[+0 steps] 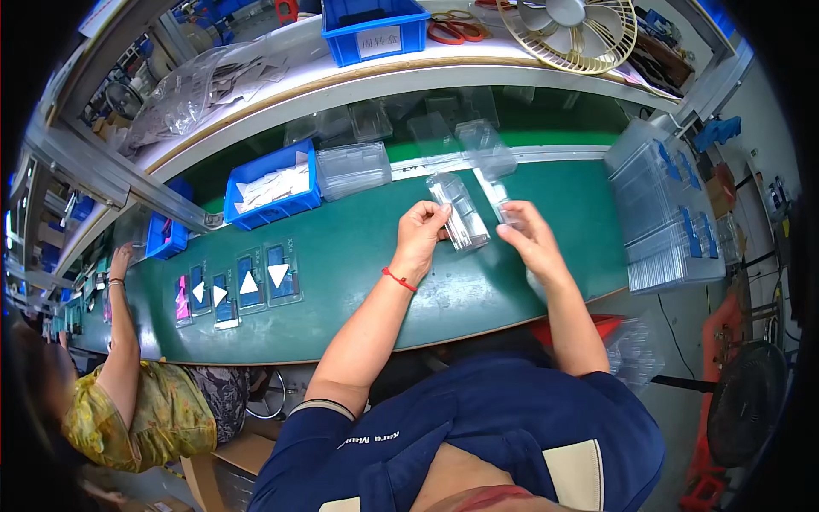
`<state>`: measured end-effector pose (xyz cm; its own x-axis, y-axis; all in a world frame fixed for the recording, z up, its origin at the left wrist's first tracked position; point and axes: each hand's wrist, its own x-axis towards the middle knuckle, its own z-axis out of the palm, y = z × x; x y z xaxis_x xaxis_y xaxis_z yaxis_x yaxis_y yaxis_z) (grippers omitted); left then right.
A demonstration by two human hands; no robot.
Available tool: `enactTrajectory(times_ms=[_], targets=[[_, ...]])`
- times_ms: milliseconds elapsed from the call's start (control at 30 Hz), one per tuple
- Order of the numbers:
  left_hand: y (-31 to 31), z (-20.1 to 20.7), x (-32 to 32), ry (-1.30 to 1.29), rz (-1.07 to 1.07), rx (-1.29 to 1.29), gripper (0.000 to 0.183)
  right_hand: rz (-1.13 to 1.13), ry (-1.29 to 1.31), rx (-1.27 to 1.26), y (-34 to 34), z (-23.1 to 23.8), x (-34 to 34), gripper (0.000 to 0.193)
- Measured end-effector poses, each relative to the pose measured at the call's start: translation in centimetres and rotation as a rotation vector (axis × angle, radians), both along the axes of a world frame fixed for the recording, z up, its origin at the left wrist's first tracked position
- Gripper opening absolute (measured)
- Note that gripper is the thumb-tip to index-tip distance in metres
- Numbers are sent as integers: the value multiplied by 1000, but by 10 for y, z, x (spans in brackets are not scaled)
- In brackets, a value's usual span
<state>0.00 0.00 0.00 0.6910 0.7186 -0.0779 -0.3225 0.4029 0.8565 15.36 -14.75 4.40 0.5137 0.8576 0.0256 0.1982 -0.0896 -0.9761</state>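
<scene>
My left hand (421, 235) pinches the left side of a clear plastic blister shell (461, 213), tilted above the green bench (358, 290). Just to its right, my right hand (531, 237) has its fingers closed on a narrow clear plastic piece (492, 189), smeared by motion. The two plastic parts are apart. Farther left on the bench lie several flat packs, such as a blue pack with a white triangle (279, 275) and a pink pack (182, 300). Beyond my hands, more clear shells (486, 147) lean near the bench's back edge.
A blue bin of white pieces (271, 185) stands back left, beside stacked clear shells (354, 169). A tall stack of clear trays (661, 213) is at the right end. The shelf above carries a blue bin (375, 34) and a fan (567, 34). A co-worker's arm (122, 316) reaches in at left.
</scene>
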Motion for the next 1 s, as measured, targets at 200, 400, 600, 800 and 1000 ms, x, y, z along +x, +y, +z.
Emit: enactTrajectory(times_ms=[200,400,600,800,1000], targets=[[-13,12,0,37,35,-13,11,-385,-1073,-455,-54,-1,31,51],[-17,8,0,7,-3,134,11,-150,-621,81,1,3,-16,58],[-15,4,-1,-32,33,181,11,-86,-202,39,34,-5,-28,63],[-12,15,-5,50,15,65,13,-65,237,59,18,6,-8,52],[-4,23,-10,554,386,634,25,-89,184,74,10,7,-11,55]])
